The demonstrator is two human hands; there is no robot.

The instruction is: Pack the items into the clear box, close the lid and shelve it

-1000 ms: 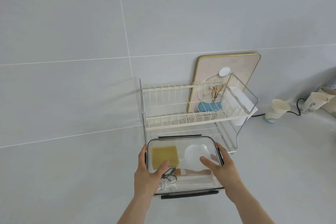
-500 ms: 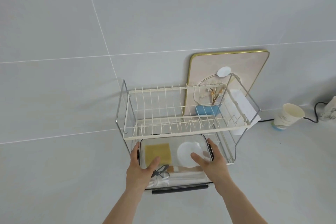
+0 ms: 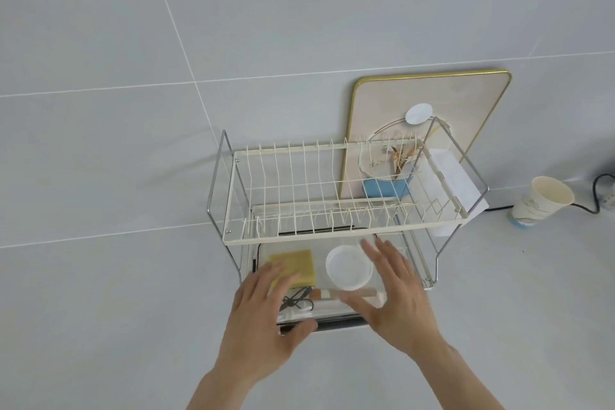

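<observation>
From the head camera, the clear box [image 3: 319, 280] sat lid-on in the lower tier of the wire dish rack [image 3: 332, 190], its far part under the upper tier and its near dark latch edge jutting out toward the person. Through the lid showed a yellow sponge [image 3: 296, 265], a round white container [image 3: 348, 271], a wooden-handled tool [image 3: 346, 293] and a black cord [image 3: 296, 302].

The left hand [image 3: 263, 326] lay spread and flat over the box's near left corner, fingers open, gripping nothing. The right hand [image 3: 399, 296] was likewise open, palm down over the right side; whether it touched the lid I couldn't tell.

It looked like the shelving step, nearly finished. The next move would seem to call for a gentle push home, or simply lifting both hands clear without dragging the box out.
</observation>
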